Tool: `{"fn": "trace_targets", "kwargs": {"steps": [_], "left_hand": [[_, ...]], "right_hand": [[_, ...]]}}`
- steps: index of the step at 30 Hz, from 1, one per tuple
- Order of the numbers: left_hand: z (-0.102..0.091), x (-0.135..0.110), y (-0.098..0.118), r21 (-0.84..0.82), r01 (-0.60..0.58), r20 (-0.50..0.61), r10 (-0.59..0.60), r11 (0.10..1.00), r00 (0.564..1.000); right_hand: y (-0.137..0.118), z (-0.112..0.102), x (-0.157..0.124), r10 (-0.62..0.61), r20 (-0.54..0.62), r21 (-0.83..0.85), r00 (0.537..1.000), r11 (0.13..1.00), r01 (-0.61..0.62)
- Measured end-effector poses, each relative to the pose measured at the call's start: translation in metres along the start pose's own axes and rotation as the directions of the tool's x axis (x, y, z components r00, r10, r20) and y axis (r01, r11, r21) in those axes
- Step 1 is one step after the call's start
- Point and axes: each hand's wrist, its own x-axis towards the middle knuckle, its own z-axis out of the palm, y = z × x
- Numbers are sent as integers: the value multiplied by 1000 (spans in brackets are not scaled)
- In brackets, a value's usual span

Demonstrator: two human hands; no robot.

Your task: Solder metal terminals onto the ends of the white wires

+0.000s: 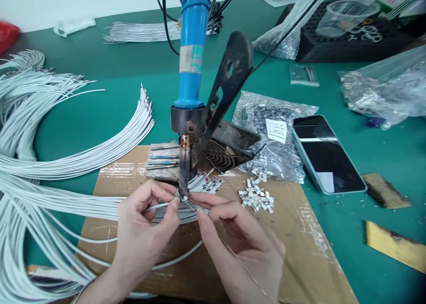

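Observation:
A blue-handled soldering iron (193, 51) stands upright in a black metal stand (229, 86), its tip (184, 175) pointing down over a cardboard sheet (299, 250). My left hand (146, 228) pinches a thin white wire (159, 206) and holds its end right under the tip. Opposite it, my right hand (239, 242) pinches a fine strand of solder wire (233, 250) whose end also meets the tip. A bundle of white wires (199, 186) with finished ends lies on the cardboard just behind my fingers.
Many long white wires (66, 162) fan out on the green table at left. A pile of small metal parts (256, 197) sits right of my hands, beside a bag of parts (273, 135) and a phone (326, 155). Plastic bags, a black tray (353, 42) and sponge pieces (396, 246) lie at right.

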Motion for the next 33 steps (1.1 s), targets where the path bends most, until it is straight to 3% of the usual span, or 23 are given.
{"fn": "trace_targets", "kwargs": {"steps": [17,23,29,33], "left_hand": [[-1,-3,2,-29,-13,2,13,999,1000],[4,-3,5,-74,20,-66,-25,997,998],[2,-3,2,-42,23,5,-23,999,1000],[5,-5,3,-70,33,-74,-39,997,997]], "right_hand": [[-2,0,1,-19,-24,-27,1000,999,19],[0,0,0,-9,-19,-10,1000,1000,9],[1,0,0,5,-17,4,1000,1000,-5],[1,1,1,0,-27,11,1000,1000,0]]}}
